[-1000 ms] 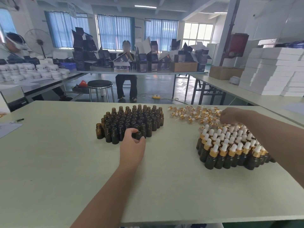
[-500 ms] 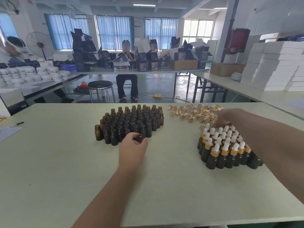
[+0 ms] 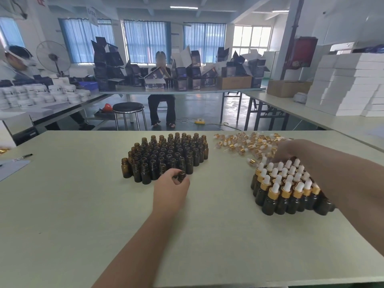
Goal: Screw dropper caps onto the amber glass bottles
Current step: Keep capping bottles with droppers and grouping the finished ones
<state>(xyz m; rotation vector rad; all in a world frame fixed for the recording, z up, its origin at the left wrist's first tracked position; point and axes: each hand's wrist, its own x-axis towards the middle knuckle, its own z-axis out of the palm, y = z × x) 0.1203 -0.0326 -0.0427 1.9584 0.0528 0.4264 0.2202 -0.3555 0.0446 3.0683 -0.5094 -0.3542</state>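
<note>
Pulls one amber bottle (image 3: 182, 176) a little nearer than a second ago, gripped in the curled left hand (image 3: 170, 190) at centre frame, just below the cluster of open bottles (image 3: 166, 156) on the counter (image 3: 62, 204). Keeps the right hand (image 3: 291, 151) over the capped bottles (image 3: 282, 192) at right, at the edge of the loose dropper caps (image 3: 243, 143). Cannot tell whether its fingers hold anything.

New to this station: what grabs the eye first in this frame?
A dense block of open amber bottles stands at the middle of the table, the left hand gripping one uncapped bottle at its near edge. To the right, a cluster of capped bottles with white-and-gold tops; the right hand hangs over its far edge, by the loose dropper caps scattered behind.
</note>
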